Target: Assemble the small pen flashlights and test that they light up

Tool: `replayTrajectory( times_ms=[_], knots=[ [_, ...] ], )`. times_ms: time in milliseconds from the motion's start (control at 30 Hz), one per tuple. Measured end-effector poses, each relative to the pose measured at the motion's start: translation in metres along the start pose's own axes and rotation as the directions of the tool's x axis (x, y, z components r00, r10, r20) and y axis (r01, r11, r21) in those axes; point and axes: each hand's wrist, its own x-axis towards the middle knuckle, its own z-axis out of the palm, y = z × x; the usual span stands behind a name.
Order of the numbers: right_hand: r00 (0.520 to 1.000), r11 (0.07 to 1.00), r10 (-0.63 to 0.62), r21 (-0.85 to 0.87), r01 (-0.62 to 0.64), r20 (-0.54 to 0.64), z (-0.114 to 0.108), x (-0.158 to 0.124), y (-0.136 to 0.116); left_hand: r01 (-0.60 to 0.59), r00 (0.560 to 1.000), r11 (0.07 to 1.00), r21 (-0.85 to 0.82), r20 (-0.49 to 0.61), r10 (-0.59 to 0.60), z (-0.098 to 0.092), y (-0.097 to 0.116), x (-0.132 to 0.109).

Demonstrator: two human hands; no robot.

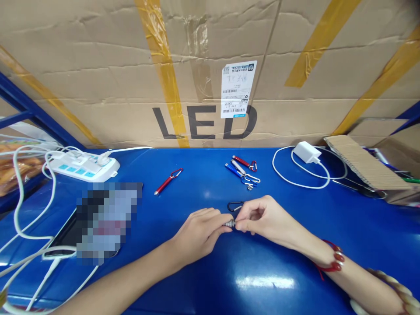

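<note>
Blue tabletop | silvery ridged piece, partly hidden | left fingers, right fingers pinching it

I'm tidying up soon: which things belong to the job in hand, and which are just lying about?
Likely part of the job: small held part, black clip, lone red tube, three clustered tubes.

Seemingly just lying about: power strip, white charger, cardboard box.

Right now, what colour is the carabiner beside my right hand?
The carabiner is mostly black, best seen in the head view.
</note>
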Motion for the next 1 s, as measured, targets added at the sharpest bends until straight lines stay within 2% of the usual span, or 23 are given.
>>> replayTrajectory(
  times_ms=[133, 233, 333, 400, 467, 500, 533, 600, 667, 733, 833, 1000],
  knots=[
    [0.995, 0.987, 0.097, 0.123, -0.099, 0.027, 0.006, 0.0, 0.004, -0.023, 0.997, 1.0, -0.006, -0.073, 0.023, 0.002, -0.003, -0.003],
    [0.993, 0.975, 0.106, 0.192, -0.114, 0.051, 0.009, 0.0, 0.007, -0.047, 0.987, 0.998, -0.034, -0.154, 0.041, 0.003, -0.004, -0.003],
    [0.99, 0.973, 0.125, 0.19, -0.134, 0.058, 0.009, -0.001, 0.009, -0.026, 0.984, 0.995, -0.097, -0.178, 0.009, 0.002, -0.002, -0.002],
    [0.997, 0.987, 0.082, 0.138, -0.083, 0.008, 0.009, -0.001, 0.01, 0.032, 0.982, 0.987, -0.156, -0.18, -0.06, 0.001, 0.0, -0.001],
    [0.993, 0.997, -0.065, 0.024, 0.067, -0.096, 0.007, -0.001, 0.009, 0.095, 0.976, 0.974, -0.208, -0.172, -0.132, -0.001, 0.003, 0.0],
    [0.974, 0.982, -0.183, -0.064, 0.176, -0.136, 0.005, -0.001, 0.009, 0.118, 0.974, 0.966, -0.232, -0.164, -0.158, -0.001, 0.004, 0.001],
    [0.935, 0.94, -0.322, -0.164, 0.298, -0.151, 0.002, -0.002, 0.008, 0.131, 0.972, 0.957, -0.26, -0.157, -0.176, -0.001, 0.005, 0.002],
    [0.818, 0.784, -0.57, -0.346, 0.515, -0.074, -0.003, -0.002, 0.006, 0.142, 0.97, 0.936, -0.322, -0.142, -0.196, -0.002, 0.006, 0.003],
    [0.714, 0.628, -0.698, -0.43, 0.648, 0.055, -0.009, -0.003, 0.006, 0.154, 0.971, 0.915, -0.373, -0.116, -0.21, -0.003, 0.007, 0.004],
    [0.669, 0.551, -0.73, -0.462, 0.695, 0.137, -0.012, -0.004, 0.006, 0.176, 0.973, 0.9, -0.399, -0.069, -0.221, -0.003, 0.007, 0.004],
    [0.688, 0.554, -0.707, -0.474, 0.684, 0.167, -0.012, -0.006, 0.008, 0.183, 0.979, 0.896, -0.404, -0.011, -0.205, -0.003, 0.007, 0.003],
    [0.807, 0.713, -0.585, -0.421, 0.56, 0.084, -0.004, -0.007, 0.008, 0.134, 0.987, 0.911, -0.39, -0.03, -0.159, 0.002, 0.005, -0.002]
  ],
)
